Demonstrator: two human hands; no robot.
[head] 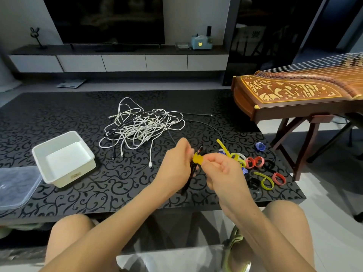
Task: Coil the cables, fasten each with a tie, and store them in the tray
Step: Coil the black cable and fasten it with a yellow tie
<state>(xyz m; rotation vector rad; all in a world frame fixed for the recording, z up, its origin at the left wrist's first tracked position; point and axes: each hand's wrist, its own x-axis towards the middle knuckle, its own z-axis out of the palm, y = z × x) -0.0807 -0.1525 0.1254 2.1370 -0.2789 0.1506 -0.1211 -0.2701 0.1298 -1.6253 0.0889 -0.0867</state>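
The left hand (176, 165) is curled round a bundled black cable (200, 149), held above the near right part of the dark patterned table (117, 183). Ends of the bundle stick out above the fist and hang below it. The right hand (222, 169) sits just beside the left, with thumb and fingertips pinching a yellow tie (197, 159) that wraps the bundle between the 2 hands; its other fingers are loosely bent.

The white tray (84, 172) stands on the left side of the table, well apart from the hands, and nothing shows inside it. A clear lid (15, 185) lies at the near left edge, just beside the tray.

A tangle of cables (141, 126), mostly white with some black ones mixed in, lies in the middle of the table, farther from the person than the hands. Loose ties (255, 162) in yellow, red, black and blue are scattered to the right of the right hand.

A wooden stringed instrument (290, 91) stands on its frame at the far right, off the table.
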